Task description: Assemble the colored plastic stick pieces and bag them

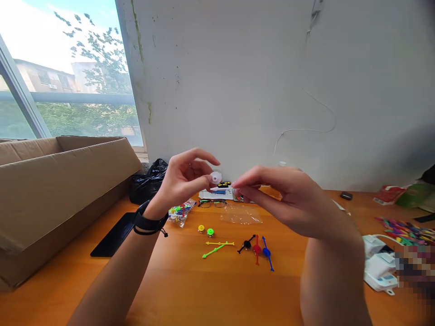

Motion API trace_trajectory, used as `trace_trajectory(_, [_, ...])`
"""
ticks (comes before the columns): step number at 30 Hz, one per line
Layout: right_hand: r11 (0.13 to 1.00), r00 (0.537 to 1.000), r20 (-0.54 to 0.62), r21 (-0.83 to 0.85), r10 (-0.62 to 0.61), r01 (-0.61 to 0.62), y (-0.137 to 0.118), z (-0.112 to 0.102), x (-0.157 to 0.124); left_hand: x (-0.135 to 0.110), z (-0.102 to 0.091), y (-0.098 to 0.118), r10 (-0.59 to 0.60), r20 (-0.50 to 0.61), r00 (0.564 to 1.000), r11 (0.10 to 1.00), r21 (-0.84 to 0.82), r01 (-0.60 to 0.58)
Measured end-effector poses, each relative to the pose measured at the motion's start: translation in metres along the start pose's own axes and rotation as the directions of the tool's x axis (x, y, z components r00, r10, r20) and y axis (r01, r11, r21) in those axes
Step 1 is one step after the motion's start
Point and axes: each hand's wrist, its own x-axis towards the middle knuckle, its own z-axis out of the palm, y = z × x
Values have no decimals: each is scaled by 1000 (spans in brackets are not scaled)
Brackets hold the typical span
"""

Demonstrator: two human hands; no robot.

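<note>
My left hand (185, 179) pinches a small white round spinner base (215, 177) between thumb and fingertips, its index finger raised over it. Facing it, my right hand (283, 194) grips a thin white arrow (221, 188) by one end; the tip points toward the base, and I cannot tell whether they touch. Below on the table lie a yellow base (201, 228) and a green base (210, 232), with a yellow arrow (220, 243) and a green arrow (214, 250) crossing. To the right sit spinners with arrows on them: black (247, 245), red (257, 249) and blue (267, 252).
A large cardboard box (68, 181) stands left, with a black tablet-like slab (113, 234) beside it. Behind are a bag of coloured parts (181, 212), eyeglasses (212, 203) and a clear plastic bag (241, 214). A white power strip (380, 271) lies right.
</note>
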Motion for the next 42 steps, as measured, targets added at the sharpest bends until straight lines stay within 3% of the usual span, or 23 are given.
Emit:
trace_trajectory(7, [994, 993, -38, 5, -107, 108, -10, 3, -1, -8, -5, 22, -57, 34, 998, 995, 89, 54])
trace_trajectory(12, [991, 987, -86, -4, -134, 134, -15, 4, -3, -11, -6, 35, -83, 143, 986, 992, 110, 67])
trace_trajectory(22, [993, 992, -67, 38, -108, 110, -13, 7, -2, -12, -4, 56, -74, 285, 956, 977, 212, 12])
trace_trajectory(26, [995, 997, -36, 67, -66, 68, -1, 10, 5, -6, -7, 40, -89, 333, 939, 972, 235, 9])
trace_trajectory(34, [980, 992, 31, 154, 119, -123, 40, 29, 26, 7, -16, -15, -162, 271, 949, 959, 270, 87])
trace_trajectory(42, [973, 979, 125, 143, 163, -180, 73, 47, 35, 14, -27, -40, -255, 359, 898, 931, 341, 128])
